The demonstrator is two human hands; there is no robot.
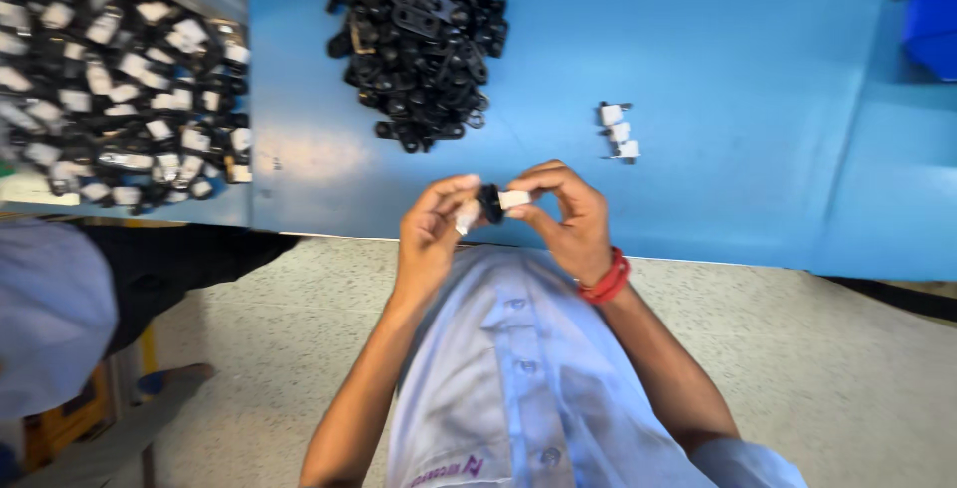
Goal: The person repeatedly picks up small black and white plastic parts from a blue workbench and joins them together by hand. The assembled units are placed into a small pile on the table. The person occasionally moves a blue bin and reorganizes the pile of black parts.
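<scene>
Nearest the camera: front of a pale blue buttoned work shirt (518,368), both bare forearms rising from it toward the table edge. A red band (606,279) sits on the right wrist.

Left hand (431,234): fingers curled, thumb and fingertips pinched on the near end of a small black ring-shaped plastic part (489,203). Something small and white shows at those fingertips; too blurred to say what.

Right hand (570,217): thumb and forefinger pinched on a small white block-shaped plastic piece (515,199), which touches the black part on its right side. The two hands meet at this pair of parts, held in the air just over the near edge of the flat blue table top (738,79), above the speckled floor (857,368). Whether the white piece is seated in the black one, cannot tell.

Farther on the table, right of the hands and apart from them: a short row of three small white pieces with metal pins (618,132).

Beyond, at the far edge: a loose heap of black flat loop-shaped plastic parts (419,29).

Far left, beside the table: a mass of black parts with white pieces fitted (120,79), blurred.

Top right corner: the edge of a dark blue bin (932,24).
</scene>
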